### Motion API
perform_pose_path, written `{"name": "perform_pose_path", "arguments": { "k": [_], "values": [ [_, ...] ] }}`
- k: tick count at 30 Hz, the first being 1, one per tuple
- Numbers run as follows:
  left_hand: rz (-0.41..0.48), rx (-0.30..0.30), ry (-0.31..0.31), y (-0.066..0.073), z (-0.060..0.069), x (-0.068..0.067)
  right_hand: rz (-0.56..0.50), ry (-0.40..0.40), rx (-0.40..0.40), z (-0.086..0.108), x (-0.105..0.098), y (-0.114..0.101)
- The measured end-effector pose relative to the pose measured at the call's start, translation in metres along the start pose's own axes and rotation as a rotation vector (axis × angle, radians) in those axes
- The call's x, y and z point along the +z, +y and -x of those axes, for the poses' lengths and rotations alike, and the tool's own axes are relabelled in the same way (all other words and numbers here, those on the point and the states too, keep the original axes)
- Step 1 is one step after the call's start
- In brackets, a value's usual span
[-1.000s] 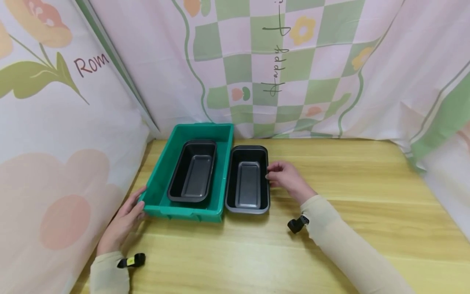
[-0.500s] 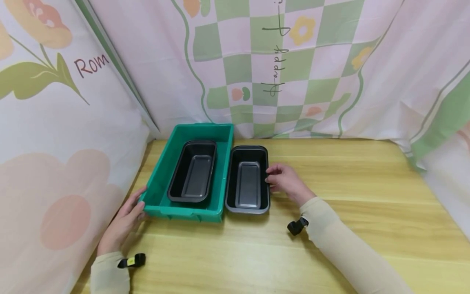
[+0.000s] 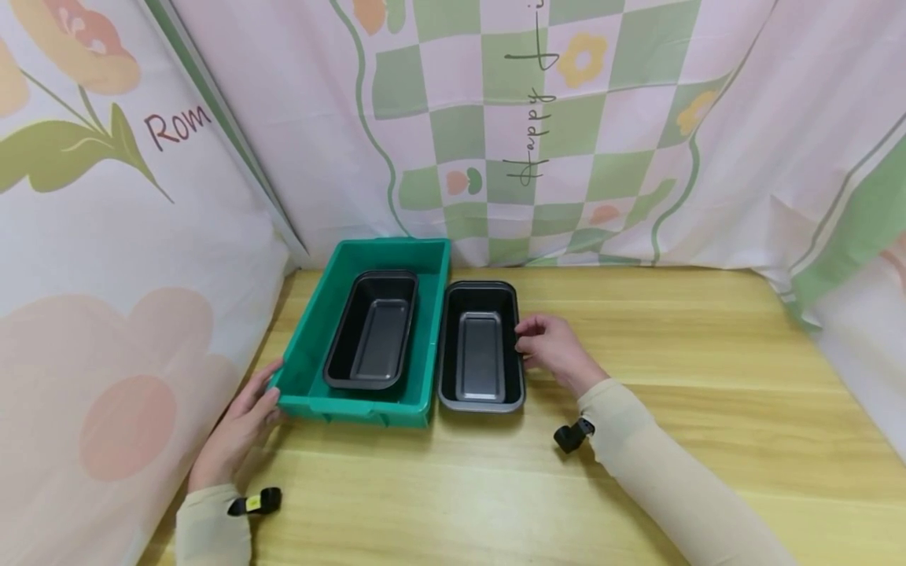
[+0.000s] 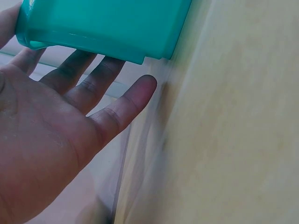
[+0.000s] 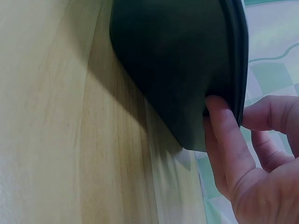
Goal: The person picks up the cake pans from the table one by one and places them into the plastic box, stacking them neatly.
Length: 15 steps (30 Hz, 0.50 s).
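Note:
A black loaf pan (image 3: 481,358) stands upright on the table, close beside the green tray's right wall. The right hand (image 3: 555,350) pinches its right rim. In the right wrist view, fingers (image 5: 229,140) lie against the pan's outer wall (image 5: 173,70), with another digit across the rim. A second black loaf pan (image 3: 378,338) sits inside the green plastic tray (image 3: 340,409). At the tray's near left corner, the left hand (image 3: 241,420) touches the outside. The left wrist view shows its fingers (image 4: 126,102) spread and mostly straight beneath the tray's edge (image 4: 103,42).
The wooden table (image 3: 672,377) extends to the right and in front of the tray. A patterned curtain (image 3: 552,141) hangs along the back edge, and another curtain (image 3: 127,314) borders the left side, close to the left hand.
The right-hand loaf pan has shifted slightly to the right, leaving a narrow gap beside the tray. The left hand, the tray and the pan inside stay in place.

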<state>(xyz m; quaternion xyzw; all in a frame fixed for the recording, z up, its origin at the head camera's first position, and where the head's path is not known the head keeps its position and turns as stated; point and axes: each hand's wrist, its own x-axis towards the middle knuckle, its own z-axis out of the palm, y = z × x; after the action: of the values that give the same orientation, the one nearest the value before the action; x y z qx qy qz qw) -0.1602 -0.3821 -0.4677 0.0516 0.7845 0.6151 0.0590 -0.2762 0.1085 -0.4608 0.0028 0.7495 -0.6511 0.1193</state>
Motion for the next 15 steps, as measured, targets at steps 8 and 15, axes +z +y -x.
{"name": "perform_pose_path", "arguments": {
  "k": [8, 15],
  "values": [
    [-0.006, -0.011, 0.000, 0.002, 0.000, 0.001, 0.010, 0.014, -0.004, 0.001, -0.004, -0.001],
    [-0.006, -0.012, 0.002, 0.000, 0.000, 0.000, 0.009, 0.030, -0.034, 0.003, -0.008, -0.013]
  ]
}}
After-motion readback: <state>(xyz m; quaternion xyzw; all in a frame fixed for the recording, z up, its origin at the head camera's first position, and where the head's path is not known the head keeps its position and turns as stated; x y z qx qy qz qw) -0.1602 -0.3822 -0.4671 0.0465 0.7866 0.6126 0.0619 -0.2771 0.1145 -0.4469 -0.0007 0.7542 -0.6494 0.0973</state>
